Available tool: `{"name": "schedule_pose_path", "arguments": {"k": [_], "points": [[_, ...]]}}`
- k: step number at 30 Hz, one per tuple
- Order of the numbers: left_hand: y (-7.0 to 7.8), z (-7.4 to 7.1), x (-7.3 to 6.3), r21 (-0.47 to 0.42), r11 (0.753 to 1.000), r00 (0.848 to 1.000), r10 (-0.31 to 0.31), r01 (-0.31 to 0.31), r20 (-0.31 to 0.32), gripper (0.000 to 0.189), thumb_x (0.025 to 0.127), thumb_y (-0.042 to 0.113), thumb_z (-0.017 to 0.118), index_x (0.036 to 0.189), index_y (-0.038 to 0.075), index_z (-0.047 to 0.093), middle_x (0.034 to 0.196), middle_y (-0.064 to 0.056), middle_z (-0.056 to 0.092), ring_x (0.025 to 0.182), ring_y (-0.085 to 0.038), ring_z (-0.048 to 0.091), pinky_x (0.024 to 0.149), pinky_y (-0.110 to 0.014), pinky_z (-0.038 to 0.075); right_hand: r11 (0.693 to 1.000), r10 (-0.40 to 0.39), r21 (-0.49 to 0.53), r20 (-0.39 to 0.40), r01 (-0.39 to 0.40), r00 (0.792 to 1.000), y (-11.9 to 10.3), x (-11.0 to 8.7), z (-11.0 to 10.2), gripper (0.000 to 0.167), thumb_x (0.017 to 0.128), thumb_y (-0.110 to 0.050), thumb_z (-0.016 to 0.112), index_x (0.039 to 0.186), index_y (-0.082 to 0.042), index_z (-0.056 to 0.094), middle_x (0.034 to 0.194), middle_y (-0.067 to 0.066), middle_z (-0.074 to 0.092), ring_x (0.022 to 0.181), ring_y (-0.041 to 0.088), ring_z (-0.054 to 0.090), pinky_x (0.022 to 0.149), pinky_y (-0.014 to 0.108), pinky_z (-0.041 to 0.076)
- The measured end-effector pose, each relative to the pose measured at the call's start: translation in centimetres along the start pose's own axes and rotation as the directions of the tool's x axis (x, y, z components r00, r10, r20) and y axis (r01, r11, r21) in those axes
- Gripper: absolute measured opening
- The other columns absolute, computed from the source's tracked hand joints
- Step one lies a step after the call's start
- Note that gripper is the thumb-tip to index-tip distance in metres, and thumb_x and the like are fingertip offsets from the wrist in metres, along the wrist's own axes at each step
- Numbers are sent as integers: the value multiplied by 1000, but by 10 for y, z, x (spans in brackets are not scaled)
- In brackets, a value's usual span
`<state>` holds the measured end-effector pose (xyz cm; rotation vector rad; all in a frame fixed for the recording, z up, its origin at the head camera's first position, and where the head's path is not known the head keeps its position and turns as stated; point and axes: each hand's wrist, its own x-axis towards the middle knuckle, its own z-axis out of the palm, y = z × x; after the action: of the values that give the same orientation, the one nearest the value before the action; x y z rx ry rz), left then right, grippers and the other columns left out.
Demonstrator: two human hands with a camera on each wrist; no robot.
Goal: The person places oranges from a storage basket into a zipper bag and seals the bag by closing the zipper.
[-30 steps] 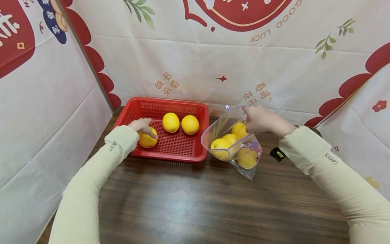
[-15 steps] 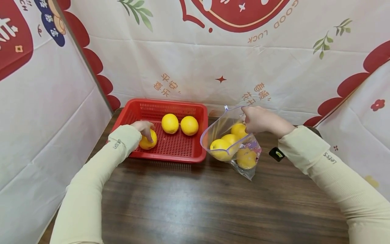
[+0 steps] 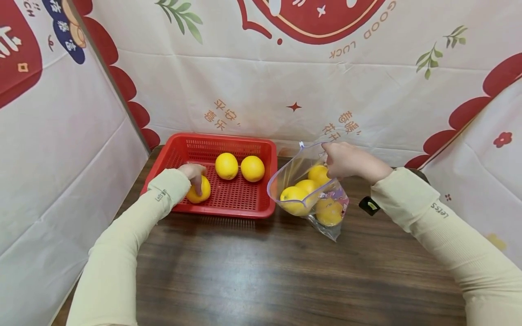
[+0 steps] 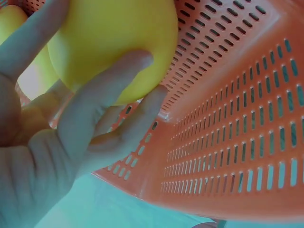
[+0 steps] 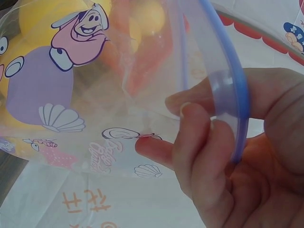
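Observation:
My left hand is in the red plastic basket, its fingers curled round a yellow orange at the near left. In the left wrist view, thumb and fingers lie against that orange close to the basket's slotted wall. Two more oranges, a left one and a right one, sit farther back. My right hand pinches the rim of a clear zip bag, holding its mouth open toward the basket. Several oranges are inside the bag. The right wrist view shows fingers around the bag's blue zip edge.
Basket and bag stand side by side on a dark wooden table. A small black tag is near the right sleeve. Printed cloth walls enclose the back and both sides.
My left hand has lowered onto the near-left orange and its fingers have closed round it. The right hand and bag hold their place; the view has shifted slightly.

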<state>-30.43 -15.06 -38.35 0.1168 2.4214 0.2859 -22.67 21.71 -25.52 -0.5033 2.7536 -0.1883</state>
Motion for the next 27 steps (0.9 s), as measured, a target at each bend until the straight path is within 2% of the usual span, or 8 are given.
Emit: {"name": "schedule_pose_path", "arguments": {"k": [3,5,10,13,17,22,24,27], "points": [[1,-1,-2,19,1000,999,17,-16,-46,75,70,14,78,134,8,40,134,-19,39,112,-30,42,90,-42,42,1000,3,-3,2,-3,1000,-1,0,-1,71,69,1,57,133,12,28,79,11,57,52,16,53,53,30,43],[1,-2,-5,-12,999,996,29,-30,-79,76,69,14,78,134,8,40,132,-19,40,109,-30,44,88,-42,43,1000,6,-10,-3,-6,1000,-1,0,-1,66,68,1,57,129,11,33,78,10,57,52,16,53,52,30,43],[6,-5,-13,-97,987,978,114,-132,-172,73,68,13,78,132,9,42,129,-17,43,102,-30,47,83,-40,46,1000,15,-21,-8,-15,1000,-3,0,-1,57,67,2,57,120,11,39,74,9,57,51,16,54,51,29,43],[12,-8,-19,-76,971,946,202,-228,-254,72,67,16,80,129,8,45,127,-17,46,102,-30,46,83,-42,44,1000,19,-18,-5,-20,1000,-3,0,-2,59,67,2,57,122,11,38,73,9,57,51,17,54,51,29,43],[23,-15,-27,-82,932,888,305,-352,-344,71,67,19,80,128,8,45,127,-16,47,105,-31,46,87,-45,41,1000,20,-17,-6,-20,1000,-3,0,-1,59,67,2,57,122,12,38,72,9,57,51,16,54,51,29,44],[40,-21,-40,-172,857,821,380,-486,-426,71,66,19,80,127,11,45,124,-12,49,103,-28,49,85,-43,43,1000,15,-15,-6,-15,1000,-3,-1,-1,60,68,2,57,124,12,36,71,9,57,50,16,53,51,29,44],[48,-22,-45,-216,822,801,396,-527,-449,71,65,19,80,127,13,46,123,-12,50,101,-27,51,83,-41,45,1000,15,-15,-4,-15,1000,-3,-1,0,60,68,3,57,124,12,36,71,9,57,50,16,54,51,29,44],[63,-23,-53,-286,768,784,412,-573,-464,71,65,20,81,127,16,47,124,-11,49,99,-26,53,80,-39,48,1000,19,-14,-2,-19,1000,-3,-1,-1,61,68,3,58,124,12,36,72,9,57,50,16,54,51,29,44]]}}
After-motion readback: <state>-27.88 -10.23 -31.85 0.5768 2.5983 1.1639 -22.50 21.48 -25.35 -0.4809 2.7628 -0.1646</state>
